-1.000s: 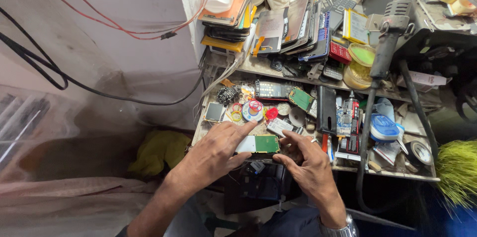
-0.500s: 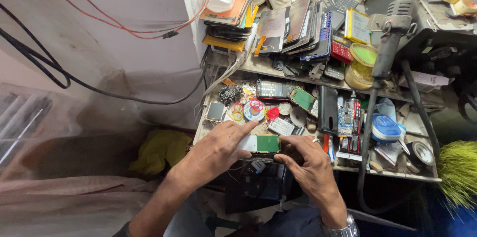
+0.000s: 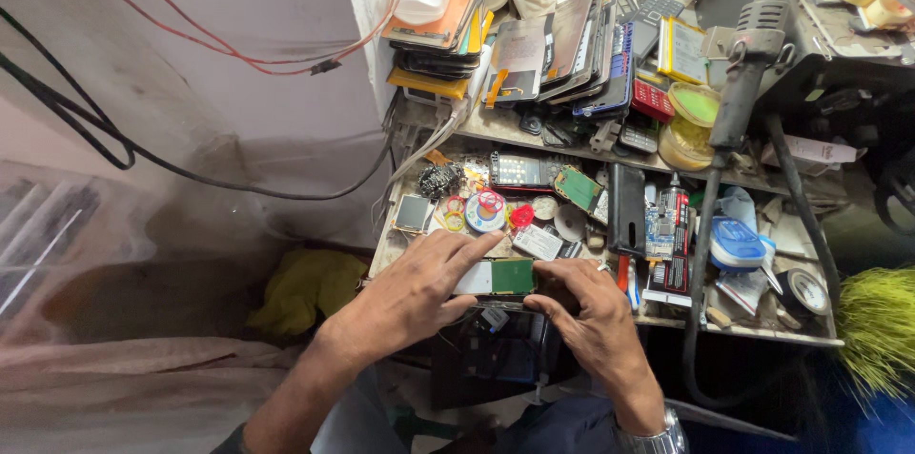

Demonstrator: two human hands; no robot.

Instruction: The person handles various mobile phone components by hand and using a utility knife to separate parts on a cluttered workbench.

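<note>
Both hands barely shift from before: left hand [image 3: 410, 297] and right hand [image 3: 591, 316] stay pinched around the green board [image 3: 503, 276] near the shelf [image 3: 753, 325].

A cluttered shelf [image 3: 534, 135] carries stacked phones [image 3: 562, 54] and a yellow tub [image 3: 694, 103]. A hot-air tool [image 3: 748, 54] hangs beside them. Black cables [image 3: 86, 130] cross the wall, a yellow cloth [image 3: 305, 287] lies below, and green bristles [image 3: 877, 325] show at right

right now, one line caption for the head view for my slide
Left hand and right hand hold a small green circuit board over a cluttered shelf of phone parts.
</note>
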